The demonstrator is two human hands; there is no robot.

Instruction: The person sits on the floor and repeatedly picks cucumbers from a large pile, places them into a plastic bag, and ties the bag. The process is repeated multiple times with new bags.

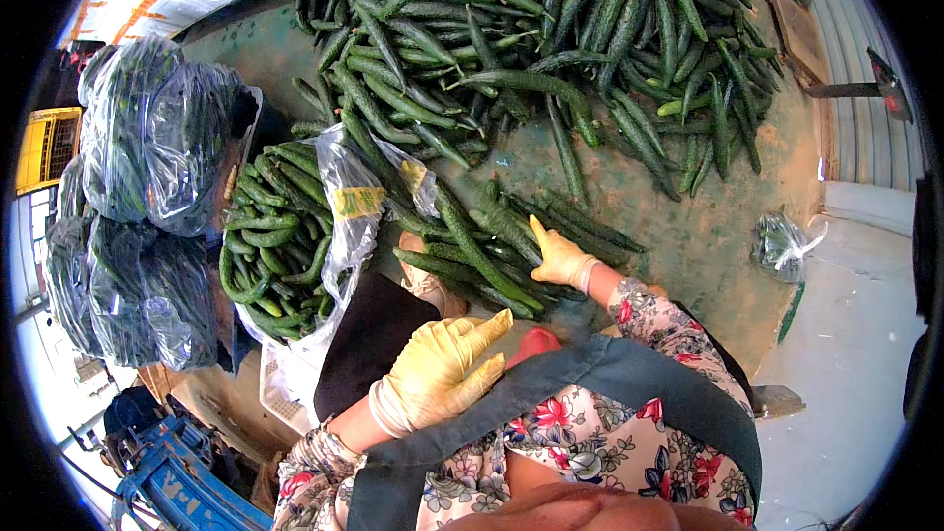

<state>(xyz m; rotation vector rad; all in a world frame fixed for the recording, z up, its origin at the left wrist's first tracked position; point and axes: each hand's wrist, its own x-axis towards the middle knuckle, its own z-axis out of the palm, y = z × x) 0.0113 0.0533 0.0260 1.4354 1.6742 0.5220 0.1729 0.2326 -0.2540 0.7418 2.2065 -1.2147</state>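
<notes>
My left hand (442, 366), in a pale yellow glove, hovers in front of my apron with its fingers stretched out and apart, holding nothing. My right hand (560, 254), gloved alike, closes around the near end of a dark green cucumber (509, 228), which looks blurred. Some of its fingers are hidden. Several more cucumbers (482, 261) lie in a small heap beside this hand. Left of them, a crate lined with a clear plastic bag (356, 221) holds many tightly packed cucumbers (275, 236).
A large cucumber pile (551, 29) spreads over the far part of the green surface (536, 162). Filled clear bags (162, 138) are stacked at the left. A blue metal machine (187, 477) stands at the lower left. A small tied bag (784, 246) lies at the right.
</notes>
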